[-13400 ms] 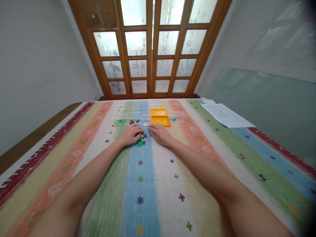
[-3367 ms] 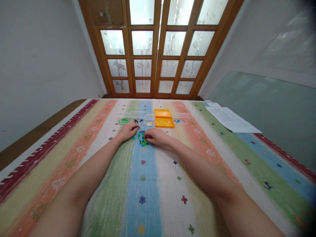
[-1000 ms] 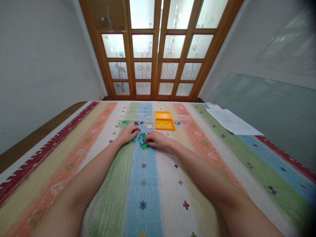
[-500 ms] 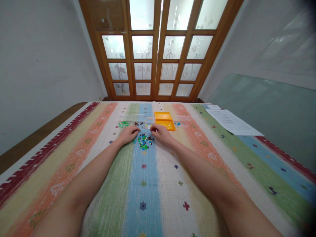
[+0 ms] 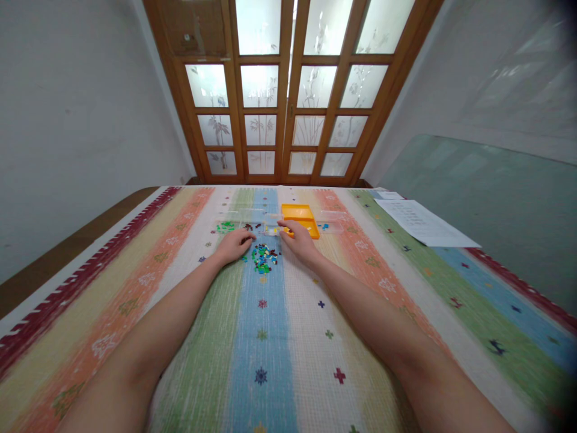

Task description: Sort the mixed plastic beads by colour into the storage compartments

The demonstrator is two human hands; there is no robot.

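My left hand [image 5: 234, 245] rests on the cloth at the left of a mixed pile of small plastic building bricks [image 5: 264, 258]. Its fingers are curled together; anything between them is too small to make out. My right hand [image 5: 298, 242] hovers right of and just beyond the pile, in front of the yellow case. Its thumb and fingers are apart, and I see nothing between them. Beyond the hands, clear plastic trays hold sorted bricks: green bricks [image 5: 225, 227], dark brown bricks [image 5: 249, 227] and blue bricks [image 5: 323, 227]. The open yellow case [image 5: 297, 211] has small light pieces in it, partly covered by my right hand.
A striped, patterned tablecloth [image 5: 261, 355] covers the table. Printed white sheets [image 5: 419, 221] lie at the right. Past the far edge stands a wooden door [image 5: 286, 90] with frosted panes. A pale glass-like panel [image 5: 491, 192] leans along the right wall.
My right hand has moved slightly away from me and to the right, and its pinched fingers have spread. My left hand has hardly moved.
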